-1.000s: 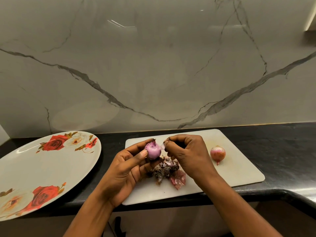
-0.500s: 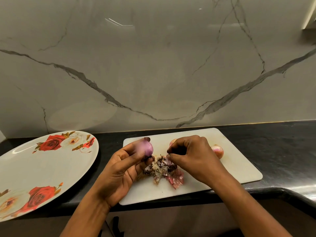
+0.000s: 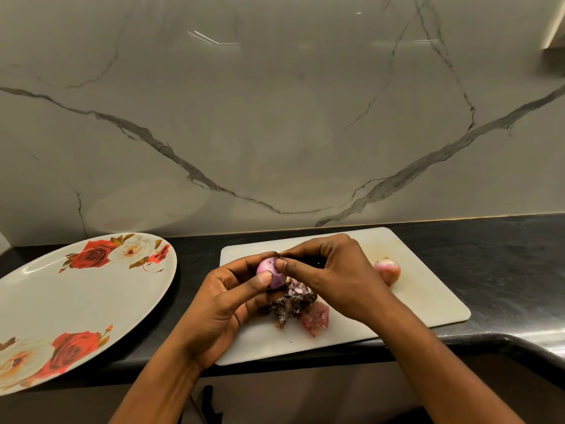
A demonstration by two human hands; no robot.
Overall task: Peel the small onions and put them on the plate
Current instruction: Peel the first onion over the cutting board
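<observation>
A: The left hand (image 3: 220,304) has the onion (image 3: 270,275) pinched between thumb and curled fingers, above the near-left part of the cutting board (image 3: 428,301). The right hand (image 3: 333,280) nips the onion's top end with thumb and forefinger.

B: How will it handle, do you think?

A: Light, firm and probably slick. The side that shows is smooth and pale purple, so I judge the dry skin mostly off there. A bare bulb can squirt out of a tight pinch.

B: So where to hold it?

A: Round the belly, as the left hand does, leaving the tip free for the right to pick at. Whether any skin remains under the fingers I cannot tell.

B: And the rest?

A: A second onion (image 3: 387,269) lies on the board behind the right hand, in its reddish skin. A heap of peelings (image 3: 293,304) sits on the board just under the hands. The plate (image 3: 61,301) stands on the bench (image 3: 504,264) to the left, with no onion on the part in view.
</observation>
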